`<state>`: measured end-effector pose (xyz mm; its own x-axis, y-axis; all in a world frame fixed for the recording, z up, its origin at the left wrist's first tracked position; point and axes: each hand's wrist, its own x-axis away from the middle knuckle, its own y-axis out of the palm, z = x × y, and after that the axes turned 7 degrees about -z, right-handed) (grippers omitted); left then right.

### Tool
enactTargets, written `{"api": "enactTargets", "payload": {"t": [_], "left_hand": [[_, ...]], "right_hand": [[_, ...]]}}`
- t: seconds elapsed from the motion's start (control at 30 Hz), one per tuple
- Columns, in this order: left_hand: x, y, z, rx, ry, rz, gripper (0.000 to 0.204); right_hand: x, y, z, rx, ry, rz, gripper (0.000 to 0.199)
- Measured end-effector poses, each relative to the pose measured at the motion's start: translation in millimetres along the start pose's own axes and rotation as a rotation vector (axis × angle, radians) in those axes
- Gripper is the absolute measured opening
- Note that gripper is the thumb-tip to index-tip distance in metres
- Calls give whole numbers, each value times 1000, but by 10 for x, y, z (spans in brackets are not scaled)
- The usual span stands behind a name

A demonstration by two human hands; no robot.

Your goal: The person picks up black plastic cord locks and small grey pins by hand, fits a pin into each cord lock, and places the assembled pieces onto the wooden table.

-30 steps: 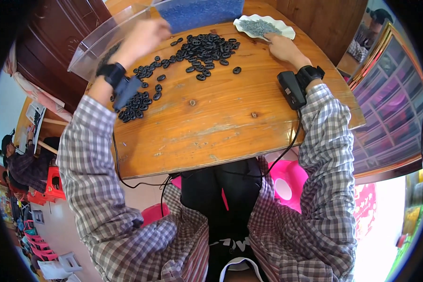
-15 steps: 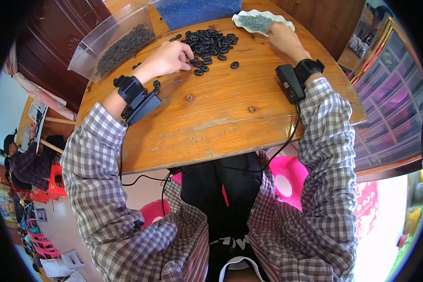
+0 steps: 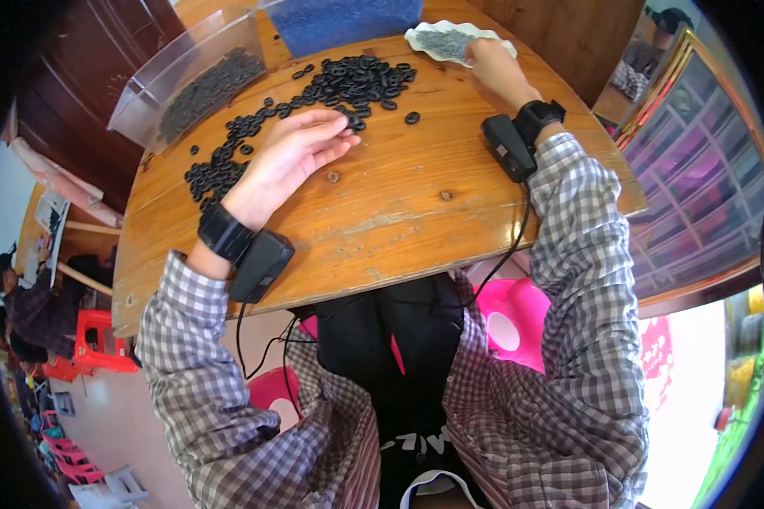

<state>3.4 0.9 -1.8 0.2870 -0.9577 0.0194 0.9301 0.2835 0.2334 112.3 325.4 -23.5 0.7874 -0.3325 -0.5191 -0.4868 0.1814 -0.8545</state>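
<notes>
Left fingers [image 3: 338, 150] adjoin black ovals [image 3: 356, 81], right fingers [image 3: 479, 53] a dish [image 3: 435, 55] lying crosswise, grips unclear.

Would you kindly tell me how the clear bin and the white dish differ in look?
The bin is deep, with tall see-through walls; the dish is shallow and opaque white. The bin's rim runs straight, while the dish's is wavy. The bin holds black pieces; the dish holds smaller grey ones, with the right hand at its edge. Both rest on the wooden table and hold small pieces.
</notes>
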Motion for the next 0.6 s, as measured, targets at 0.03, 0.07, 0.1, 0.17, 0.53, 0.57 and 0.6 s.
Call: {"api": "enactTargets", "payload": {"t": [0.03,0.07,0.1,0.17,0.53,0.57,0.6], "left_hand": [[2,-5,-4,5,12,17,16],[-2,2,-15,-3,16,31,16],[18,-15,-25,9,21,24,16],[44,-48,-47,-24,18,48,17],[29,-18,-82,-95,53,-36,16],[32,-18,-87,-91,55,-47,15],[31,-15,-86,-89,57,-47,15]], "right_hand": [[-1,3,8,22,3,-4,13],[2,5,20,9,-17,-7,13],[-6,-7,-41,-11,-42,-9,13],[37,-64,-115,3,-72,67,14],[36,-104,-41,-268,-105,279,16],[37,-90,-33,-267,-108,277,16],[34,-72,-17,-267,-118,285,17]]}}
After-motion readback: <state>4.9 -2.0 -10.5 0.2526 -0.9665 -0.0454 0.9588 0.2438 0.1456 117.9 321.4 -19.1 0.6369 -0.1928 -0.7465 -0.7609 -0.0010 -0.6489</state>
